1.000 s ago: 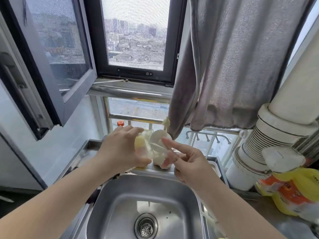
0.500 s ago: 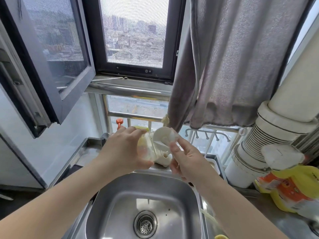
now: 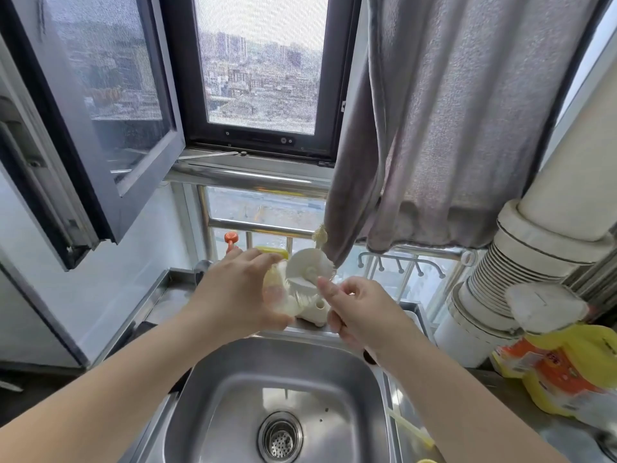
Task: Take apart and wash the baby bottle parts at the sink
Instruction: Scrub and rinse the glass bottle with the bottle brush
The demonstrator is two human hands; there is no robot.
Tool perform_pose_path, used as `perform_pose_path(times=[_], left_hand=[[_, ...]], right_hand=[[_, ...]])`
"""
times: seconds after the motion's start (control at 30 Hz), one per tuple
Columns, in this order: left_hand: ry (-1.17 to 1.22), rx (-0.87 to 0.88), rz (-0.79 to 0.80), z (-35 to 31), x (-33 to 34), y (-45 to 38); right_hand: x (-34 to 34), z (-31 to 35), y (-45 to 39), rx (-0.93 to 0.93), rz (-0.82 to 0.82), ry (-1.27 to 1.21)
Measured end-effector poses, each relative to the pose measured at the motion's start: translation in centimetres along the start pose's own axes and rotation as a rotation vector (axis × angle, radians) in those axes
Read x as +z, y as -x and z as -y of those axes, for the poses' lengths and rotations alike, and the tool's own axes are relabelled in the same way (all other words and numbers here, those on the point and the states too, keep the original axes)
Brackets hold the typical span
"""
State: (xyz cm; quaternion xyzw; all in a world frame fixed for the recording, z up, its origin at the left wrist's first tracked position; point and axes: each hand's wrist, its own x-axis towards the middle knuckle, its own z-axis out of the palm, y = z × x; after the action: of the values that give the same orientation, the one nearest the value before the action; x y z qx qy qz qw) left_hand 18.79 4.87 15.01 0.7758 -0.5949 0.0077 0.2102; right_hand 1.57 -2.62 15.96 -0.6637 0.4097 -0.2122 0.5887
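Observation:
My left hand [image 3: 233, 295] grips a clear, yellow-tinted baby bottle [image 3: 278, 295] above the back edge of the steel sink [image 3: 230, 365]. A yellow edge [image 3: 271, 251] shows just above my left fingers. Right of the bottle is a white round piece [image 3: 309, 269] with fine bristles under it. My right hand [image 3: 360, 312] has its fingers curled, with the index fingertip and thumb at this piece's lower right edge. What the right palm holds is hidden. A small white stand [image 3: 315, 314] sits on the ledge behind both hands.
The sink basin with its drain strainer [image 3: 280, 436] lies directly below. A grey towel [image 3: 450, 128] hangs at upper right over a hook rack [image 3: 400, 264]. A yellow detergent bottle [image 3: 567, 372] and a white pipe [image 3: 534, 262] stand at right. An open window sash [image 3: 100, 128] juts in at left.
My right hand's fingers, stretched out a second ago, have curled in against the white round piece. Both hands hold nearly the same place above the sink's back edge.

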Motion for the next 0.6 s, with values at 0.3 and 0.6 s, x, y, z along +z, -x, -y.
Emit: perform_pose_path(times=[0.3, 0.6], left_hand=[[0.002, 0.001, -0.022, 0.3, 0.3, 0.1], [0.003, -0.004, -0.045, 0.2, -0.4, -0.1]], right_hand=[[0.0, 0.7, 0.2, -0.083, -0.114, -0.025], [-0.2, 0.8, 0.3, -0.092, -0.130, -0.030]])
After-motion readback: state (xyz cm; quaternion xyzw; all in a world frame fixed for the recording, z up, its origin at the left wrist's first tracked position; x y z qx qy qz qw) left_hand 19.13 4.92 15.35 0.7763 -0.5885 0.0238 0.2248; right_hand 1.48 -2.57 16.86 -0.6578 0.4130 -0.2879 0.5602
